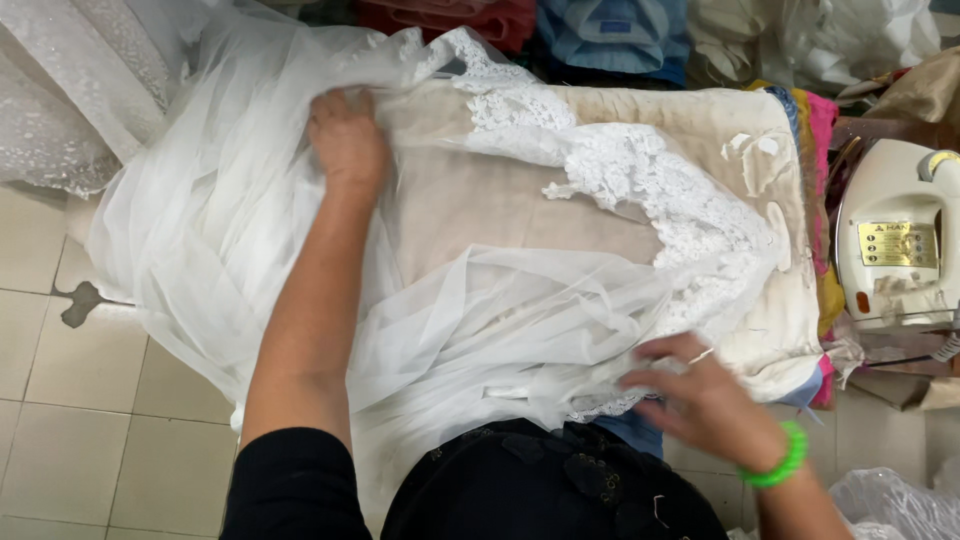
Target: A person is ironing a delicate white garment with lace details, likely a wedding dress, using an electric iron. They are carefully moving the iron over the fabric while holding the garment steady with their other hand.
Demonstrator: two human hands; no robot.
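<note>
A sheer white tulle garment (250, 230) with a white lace border (650, 190) is spread over a padded beige ironing board (500, 190). My left hand (345, 140) reaches to the far side and grips a fold of the tulle near the board's upper left. Close to my body, my right hand (700, 400), with a green bracelet on its wrist, pinches the lace-trimmed edge of the fabric at the board's near right corner. Much of the tulle hangs off the board's left end toward the floor.
A cream-coloured iron (895, 235) lies on its rest at the board's right end. Piles of coloured cloth (610, 35) sit behind the board. More white sequinned fabric (70, 90) hangs at upper left. Tiled floor (90, 440) lies below left, a plastic bag (890, 505) at lower right.
</note>
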